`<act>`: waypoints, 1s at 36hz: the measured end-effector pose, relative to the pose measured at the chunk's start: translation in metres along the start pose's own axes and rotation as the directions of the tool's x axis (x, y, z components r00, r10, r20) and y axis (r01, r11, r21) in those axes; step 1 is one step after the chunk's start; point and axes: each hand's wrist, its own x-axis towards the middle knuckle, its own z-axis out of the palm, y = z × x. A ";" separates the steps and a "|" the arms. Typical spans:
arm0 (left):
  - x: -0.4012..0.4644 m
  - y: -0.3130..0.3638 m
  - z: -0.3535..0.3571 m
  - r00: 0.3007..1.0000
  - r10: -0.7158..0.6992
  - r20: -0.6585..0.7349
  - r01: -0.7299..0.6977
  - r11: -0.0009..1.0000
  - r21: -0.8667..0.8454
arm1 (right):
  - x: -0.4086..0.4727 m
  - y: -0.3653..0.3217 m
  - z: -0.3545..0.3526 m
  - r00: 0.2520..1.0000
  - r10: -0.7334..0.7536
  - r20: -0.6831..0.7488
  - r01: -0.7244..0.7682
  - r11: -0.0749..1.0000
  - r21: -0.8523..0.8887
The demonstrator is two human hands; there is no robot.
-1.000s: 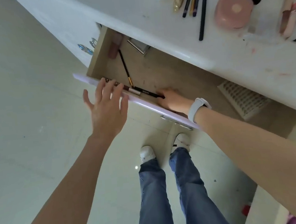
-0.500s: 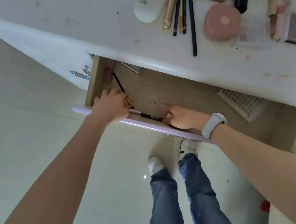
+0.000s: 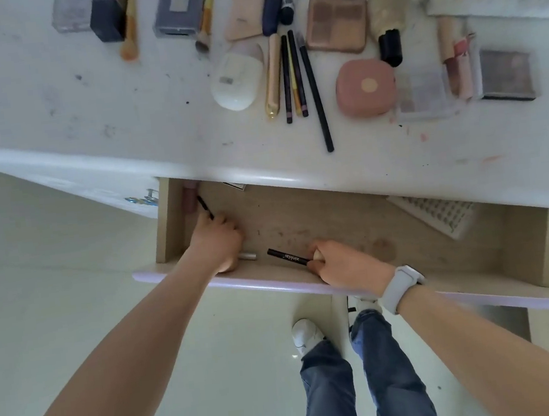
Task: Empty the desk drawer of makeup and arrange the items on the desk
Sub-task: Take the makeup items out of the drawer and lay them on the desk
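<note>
Both hands are inside the drawer [image 3: 335,221], which stands pulled out below the desk [image 3: 119,98]. The left hand [image 3: 217,242] has its fingers curled round a thin black pencil [image 3: 204,207] near the drawer's left wall; a silver tube [image 3: 248,256] pokes out beside its heel, though whether it holds that too is hidden. The right hand [image 3: 343,263] pinches the end of a black pen [image 3: 288,257] lying just inside the drawer's front edge.

The step looks like lifting 2 slim sticks at once. Each is best raised level, clear of the drawer's front, and laid parallel with the pencils [image 3: 293,77] already on the desk. A pink tube [image 3: 190,198] in the back-left corner and a lash tray [image 3: 436,216] at the drawer's right remain.
</note>
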 end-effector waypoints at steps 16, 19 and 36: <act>-0.002 -0.024 0.016 0.991 0.084 -0.104 -0.090 0.994 -0.056 | -0.003 -0.001 -0.011 1.000 -0.022 -0.016 0.021 1.000 -0.020; 0.001 -0.018 0.014 0.996 0.082 -0.022 -0.085 0.984 -0.160 | -0.004 0.002 -0.011 1.000 -0.017 -0.015 0.017 1.000 -0.017; -0.007 -0.035 0.004 0.949 0.143 -0.280 -0.118 0.988 0.102 | -0.003 0.013 -0.021 0.998 -0.024 -0.057 0.026 0.999 0.030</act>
